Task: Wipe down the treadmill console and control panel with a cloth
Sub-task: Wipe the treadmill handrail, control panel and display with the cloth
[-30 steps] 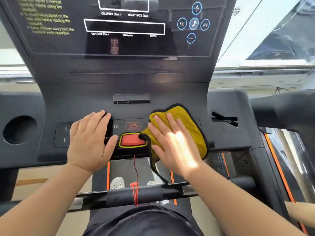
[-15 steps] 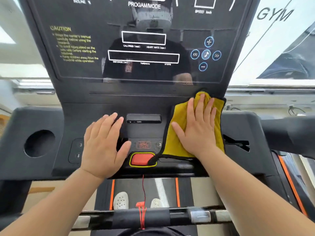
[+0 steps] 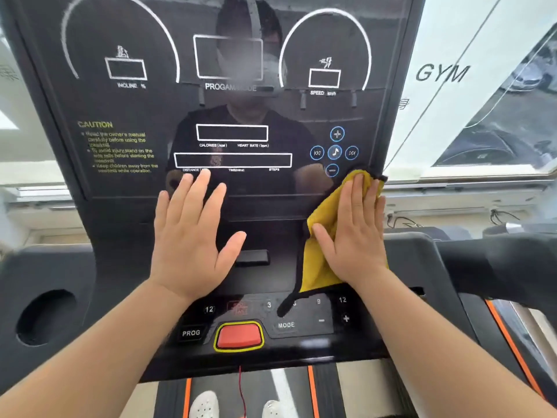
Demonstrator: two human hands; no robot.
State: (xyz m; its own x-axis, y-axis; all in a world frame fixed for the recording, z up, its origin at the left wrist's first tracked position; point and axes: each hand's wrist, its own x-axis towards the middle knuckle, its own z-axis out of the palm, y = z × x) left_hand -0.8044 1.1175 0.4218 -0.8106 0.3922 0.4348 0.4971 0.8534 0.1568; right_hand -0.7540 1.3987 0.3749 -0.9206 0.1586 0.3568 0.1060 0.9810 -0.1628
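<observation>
Yellow cloth flat under right grip, fingers straight, against console; left grip spread, apart from cloth.

Cloth half-covered, console top cropped — shoes too

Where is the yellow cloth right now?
In the head view the yellow cloth is on the right side of the console, pressed under the flat right hand, just below the round music buttons.
</observation>
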